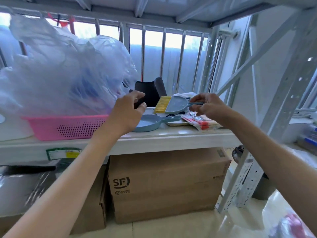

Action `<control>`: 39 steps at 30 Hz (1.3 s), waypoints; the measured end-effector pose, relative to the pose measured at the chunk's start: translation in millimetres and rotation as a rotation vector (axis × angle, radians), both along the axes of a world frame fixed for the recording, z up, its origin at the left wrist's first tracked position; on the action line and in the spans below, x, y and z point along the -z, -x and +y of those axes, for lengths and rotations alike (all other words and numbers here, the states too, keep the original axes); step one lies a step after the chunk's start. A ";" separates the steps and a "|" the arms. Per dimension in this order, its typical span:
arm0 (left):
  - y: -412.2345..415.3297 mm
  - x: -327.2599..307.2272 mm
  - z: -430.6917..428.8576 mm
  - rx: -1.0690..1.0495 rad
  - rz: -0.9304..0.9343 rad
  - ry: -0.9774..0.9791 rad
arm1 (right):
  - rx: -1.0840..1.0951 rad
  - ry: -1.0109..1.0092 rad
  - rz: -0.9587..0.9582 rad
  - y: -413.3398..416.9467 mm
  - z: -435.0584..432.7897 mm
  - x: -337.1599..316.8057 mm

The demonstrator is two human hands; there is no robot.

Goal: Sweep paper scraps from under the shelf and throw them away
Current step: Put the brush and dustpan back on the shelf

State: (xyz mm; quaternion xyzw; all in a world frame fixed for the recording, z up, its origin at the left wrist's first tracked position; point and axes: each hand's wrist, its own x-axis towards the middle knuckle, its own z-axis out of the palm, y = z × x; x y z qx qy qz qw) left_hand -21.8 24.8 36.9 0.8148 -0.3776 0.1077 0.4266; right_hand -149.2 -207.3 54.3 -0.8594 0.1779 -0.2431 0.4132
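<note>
Shelf (154,140), mid-level: my R hand (207,107) pinches the thin handle (194,103) of the brush (173,104), thumb below and fingers curled over it, while my L hand (127,112) hangs half-curled just above the dustpan (147,122). I cannot tell whether the L hand pinches anything, as something dark sits right behind thumb and forefinger. Both tools lie on the shelf board, brush just behind the pan, between a pink basket (68,126) w/ plastic bags (60,74) on one side and some wrapped packets (200,121) on the other. Both look like light, stiff moulded plastic, prob. no strain for one hand each. The brush's yellow bristles (161,104) are the only soft part, so I'd keep my grip on the handle, not the head. The handle is slim and smooth and could twist in a loose pinch, so a fuller wrap seems safer. The pan is best taken by its flat handle (171,119), which points toward the R hand. No paper scraps in view. Cardboard boxes (168,182) fill the space under the shelf, down to the floor (171,227).
</note>
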 end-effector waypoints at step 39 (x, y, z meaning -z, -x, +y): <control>63.5 85.2 -25.2 -0.276 0.001 -0.180 | -0.002 -0.177 0.116 -96.1 13.0 35.0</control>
